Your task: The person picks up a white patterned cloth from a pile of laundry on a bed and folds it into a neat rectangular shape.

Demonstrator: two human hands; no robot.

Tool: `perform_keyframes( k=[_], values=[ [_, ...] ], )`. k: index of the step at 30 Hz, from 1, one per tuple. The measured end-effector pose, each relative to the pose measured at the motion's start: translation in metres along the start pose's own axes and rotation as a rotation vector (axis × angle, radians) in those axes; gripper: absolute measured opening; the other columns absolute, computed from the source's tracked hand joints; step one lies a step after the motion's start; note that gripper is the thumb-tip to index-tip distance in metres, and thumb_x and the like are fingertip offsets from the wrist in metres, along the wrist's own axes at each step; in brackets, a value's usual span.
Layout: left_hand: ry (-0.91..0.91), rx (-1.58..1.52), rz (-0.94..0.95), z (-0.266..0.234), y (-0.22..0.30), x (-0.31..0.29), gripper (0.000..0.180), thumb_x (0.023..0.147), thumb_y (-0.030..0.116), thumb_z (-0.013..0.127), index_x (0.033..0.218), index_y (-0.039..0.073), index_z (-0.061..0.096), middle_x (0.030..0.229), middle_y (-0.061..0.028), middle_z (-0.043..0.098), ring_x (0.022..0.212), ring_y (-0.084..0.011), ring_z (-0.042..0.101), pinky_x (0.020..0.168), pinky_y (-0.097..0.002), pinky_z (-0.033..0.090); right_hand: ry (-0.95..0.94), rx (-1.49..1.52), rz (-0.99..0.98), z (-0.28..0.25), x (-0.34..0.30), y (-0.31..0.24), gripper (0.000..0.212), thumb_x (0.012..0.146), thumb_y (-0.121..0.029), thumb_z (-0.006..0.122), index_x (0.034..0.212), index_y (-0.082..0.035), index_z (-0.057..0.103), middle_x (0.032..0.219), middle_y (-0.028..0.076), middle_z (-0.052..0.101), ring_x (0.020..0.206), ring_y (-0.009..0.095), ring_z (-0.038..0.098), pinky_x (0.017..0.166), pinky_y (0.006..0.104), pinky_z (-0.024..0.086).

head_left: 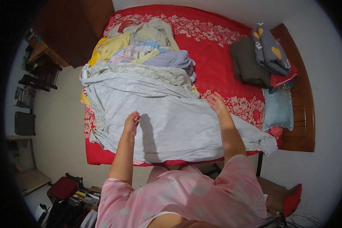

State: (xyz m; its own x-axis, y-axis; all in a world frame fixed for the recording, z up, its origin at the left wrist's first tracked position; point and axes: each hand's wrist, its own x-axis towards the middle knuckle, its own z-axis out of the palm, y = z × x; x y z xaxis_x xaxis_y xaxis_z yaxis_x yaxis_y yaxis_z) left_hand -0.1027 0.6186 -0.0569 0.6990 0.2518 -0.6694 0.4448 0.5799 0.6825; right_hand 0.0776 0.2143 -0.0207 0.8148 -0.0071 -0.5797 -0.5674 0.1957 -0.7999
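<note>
A large pale grey cloth [171,125], like a sheet or duvet cover, lies spread over the near half of the bed. Its far edge is folded back and shows a patterned side. My left hand [132,123] hovers above the cloth's left part, fingers loosely apart and holding nothing, and my arm casts a shadow beside it. Near the cloth's far right edge is my right hand [217,102], its fingers spread and empty; whether it touches the cloth I cannot tell. Beyond the cloth lies a heap of clothes [131,51] in yellow, pink, blue and purple.
The bed carries a red flowered bedspread [209,57]. Folded dark quilts [250,62] and a light blue pillow [278,110] lie at the right, by the wooden headboard [302,121]. A tiled floor [57,125] stretches along the left, with a wooden cabinet [70,30] at the far left.
</note>
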Motion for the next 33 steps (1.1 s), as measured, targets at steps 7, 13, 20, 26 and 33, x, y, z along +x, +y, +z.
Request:
perform_keyframes(
  k=[7, 13, 20, 26, 33],
  values=[
    [0.075, 0.003, -0.082, 0.068, -0.06, -0.035, 0.027, 0.079, 0.024, 0.051, 0.103, 0.012, 0.049, 0.098, 0.0014, 0.054, 0.091, -0.0119, 0.05, 0.079, -0.0287, 0.034, -0.074, -0.422, 0.098, -0.049, 0.086, 0.085, 0.044, 0.074, -0.03, 0.057, 0.113, -0.014, 0.043, 0.104, 0.003, 0.052, 0.094, 0.017, 0.049, 0.077, 0.0326, 0.04],
    [0.149, 0.031, -0.143, 0.111, -0.087, -0.084, 0.024, 0.081, 0.021, 0.051, 0.102, 0.009, 0.049, 0.1, -0.0035, 0.054, 0.094, -0.0151, 0.05, 0.082, -0.0295, 0.036, -0.145, -1.535, -0.703, -0.029, 0.075, 0.107, 0.046, 0.065, -0.031, 0.063, 0.103, -0.007, 0.052, 0.102, 0.014, 0.054, 0.093, 0.026, 0.052, 0.076, 0.0334, 0.044],
    [0.154, 0.038, -0.187, 0.138, -0.115, -0.077, 0.022, 0.081, 0.02, 0.05, 0.1, 0.009, 0.05, 0.099, -0.0029, 0.054, 0.092, -0.0154, 0.051, 0.08, -0.0291, 0.037, -0.656, -1.3, -0.755, -0.055, 0.013, 0.171, 0.02, 0.075, -0.018, 0.052, 0.089, -0.005, 0.053, 0.085, 0.016, 0.056, 0.079, 0.031, 0.054, 0.072, 0.04, 0.043],
    [0.153, 0.014, -0.22, 0.159, -0.125, -0.071, 0.019, 0.08, 0.019, 0.052, 0.097, 0.01, 0.051, 0.097, -0.0028, 0.055, 0.09, -0.0151, 0.051, 0.079, -0.0284, 0.038, -0.496, -1.252, -0.336, -0.078, 0.049, 0.138, 0.023, 0.075, -0.017, 0.055, 0.094, -0.005, 0.053, 0.094, 0.015, 0.053, 0.089, 0.03, 0.051, 0.073, 0.038, 0.041],
    [0.182, 0.088, -0.208, 0.173, -0.112, -0.07, 0.021, 0.079, 0.02, 0.054, 0.097, 0.01, 0.051, 0.096, -0.0032, 0.055, 0.09, -0.0148, 0.051, 0.079, -0.0277, 0.038, -0.105, -1.274, -0.732, -0.085, 0.109, 0.117, 0.029, 0.074, -0.025, 0.057, 0.097, -0.007, 0.053, 0.099, 0.012, 0.053, 0.095, 0.027, 0.049, 0.085, 0.0386, 0.036]
  ],
)
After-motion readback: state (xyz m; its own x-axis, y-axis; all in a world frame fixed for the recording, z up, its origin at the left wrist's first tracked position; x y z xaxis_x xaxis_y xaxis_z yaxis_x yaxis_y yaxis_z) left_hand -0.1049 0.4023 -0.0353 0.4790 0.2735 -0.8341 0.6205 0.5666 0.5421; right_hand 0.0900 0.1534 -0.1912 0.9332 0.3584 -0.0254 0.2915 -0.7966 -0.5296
